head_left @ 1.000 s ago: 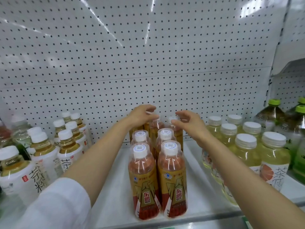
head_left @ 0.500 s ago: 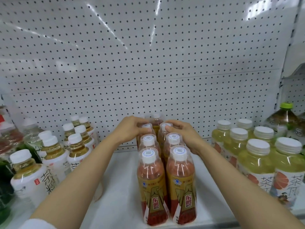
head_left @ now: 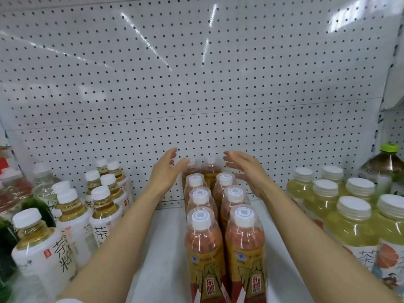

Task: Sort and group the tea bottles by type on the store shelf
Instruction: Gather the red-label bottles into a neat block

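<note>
With left hand and right hand flanking rear of red tea bottles, fingers spread, holding nothing: squaring step (rows near straight); next, gentle inward press.

1. Bright, even, cool-white light fills the scene; streaks of glare on the pegboard back wall reflect lights overhead.
2. Shadows are faint and soft on the shelf.
3. Small highlights glint on the plastic bottles at centre.
4. Wide-angle distortion bends the panel seams and stretches things at the edges.
5. The bottles at far left look smeared and soft; the centre is fairly sharp.
</note>
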